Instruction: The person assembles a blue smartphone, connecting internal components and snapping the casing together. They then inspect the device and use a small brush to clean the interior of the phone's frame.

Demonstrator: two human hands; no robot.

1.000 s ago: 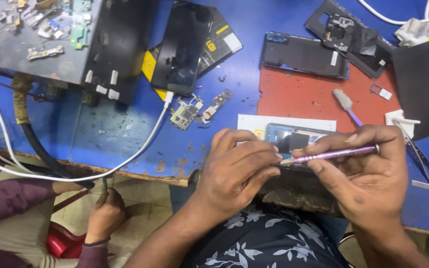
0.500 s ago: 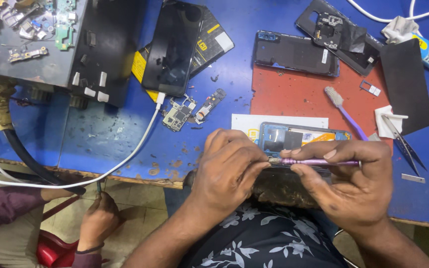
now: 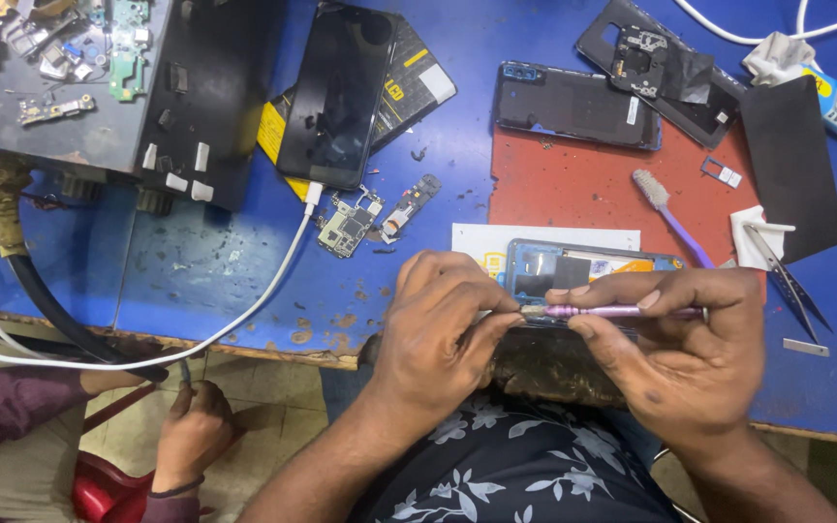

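Purple screwdriver [image 3: 622,312] level over opened phone [image 3: 583,268]

Bare forearms, no sleeves; dark shirt (white floral print), no rings visible.

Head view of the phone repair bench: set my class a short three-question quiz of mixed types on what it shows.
1. True or false: the right hand holds a purple screwdriver.
2. What is the white cable plugged into? A) black phone B) toothbrush C) tweezers
3. Fill in: the left hand pinches the screwdriver's ____.

Key
1. True.
2. A, the black phone.
3. Tip, beside the opened blue phone.
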